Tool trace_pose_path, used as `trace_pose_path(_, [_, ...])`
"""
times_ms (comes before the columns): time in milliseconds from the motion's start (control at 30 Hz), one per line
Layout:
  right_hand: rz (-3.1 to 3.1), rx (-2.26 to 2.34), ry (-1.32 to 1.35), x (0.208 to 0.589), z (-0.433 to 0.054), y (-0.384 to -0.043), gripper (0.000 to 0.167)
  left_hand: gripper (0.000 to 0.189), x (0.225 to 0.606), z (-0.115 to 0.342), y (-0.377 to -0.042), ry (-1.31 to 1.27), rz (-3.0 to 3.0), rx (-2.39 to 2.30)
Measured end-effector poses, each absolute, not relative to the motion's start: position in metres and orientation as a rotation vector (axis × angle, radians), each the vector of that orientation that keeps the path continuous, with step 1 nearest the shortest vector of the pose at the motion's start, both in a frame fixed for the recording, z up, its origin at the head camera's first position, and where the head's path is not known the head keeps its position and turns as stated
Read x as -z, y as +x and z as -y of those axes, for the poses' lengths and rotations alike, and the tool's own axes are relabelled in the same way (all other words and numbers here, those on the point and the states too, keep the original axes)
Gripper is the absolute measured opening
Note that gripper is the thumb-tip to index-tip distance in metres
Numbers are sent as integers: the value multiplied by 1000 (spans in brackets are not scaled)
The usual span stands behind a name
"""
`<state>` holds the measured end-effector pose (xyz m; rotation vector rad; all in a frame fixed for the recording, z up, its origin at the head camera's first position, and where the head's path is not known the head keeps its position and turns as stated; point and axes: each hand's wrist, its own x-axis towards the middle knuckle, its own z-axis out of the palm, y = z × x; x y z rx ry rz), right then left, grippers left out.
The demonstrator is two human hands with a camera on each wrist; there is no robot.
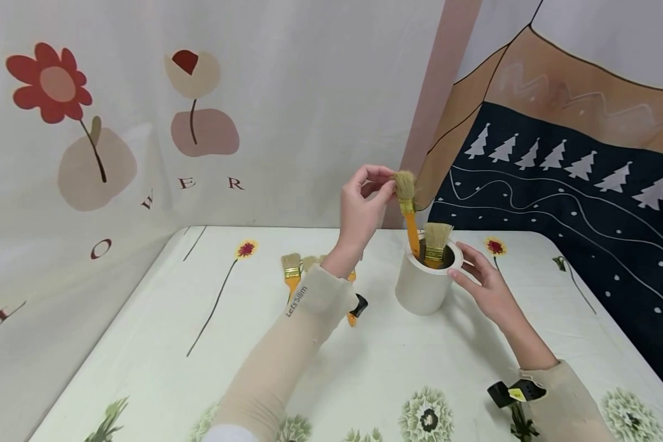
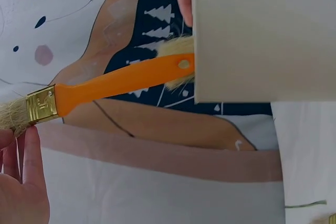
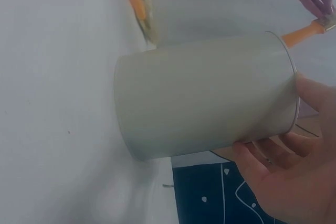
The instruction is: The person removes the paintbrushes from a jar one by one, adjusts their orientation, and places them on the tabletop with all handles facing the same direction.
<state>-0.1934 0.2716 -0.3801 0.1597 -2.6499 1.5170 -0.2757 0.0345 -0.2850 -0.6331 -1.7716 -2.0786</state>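
Observation:
By its bristles, a paintbrush (image 1: 411, 228) with an orange handle is pinched between the thumb and fingertips of my left hand (image 1: 361, 205). The brush points handle down, and its lower end reaches the mouth of a white cylindrical container (image 1: 422, 287). In the left wrist view the orange handle (image 2: 121, 81) overlaps the container's rim. Another brush (image 1: 436, 236) stands inside the container, bristles up. My right hand (image 1: 488, 287) grips the container near its rim, thumb on the near side and fingers around the far side, as the right wrist view shows.
Several more paintbrushes (image 1: 291, 268) lie on the white flowered tablecloth (image 1: 160, 319), partly hidden behind my left forearm. Behind the table hangs a printed cloth (image 1: 309, 92) with flowers and letters, and a dark tree-patterned section (image 1: 558, 209) at the right.

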Motion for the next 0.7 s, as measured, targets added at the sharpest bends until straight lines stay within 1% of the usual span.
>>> trace_pose_path(333, [2641,-1522,170,381,-272,-193,69,14,276,-5,-281,-550,1739,2092])
trace_pose_path(700, [2622,-1542,185,381,-271,-194,69,12,285,32,-285,-448,1786,2092])
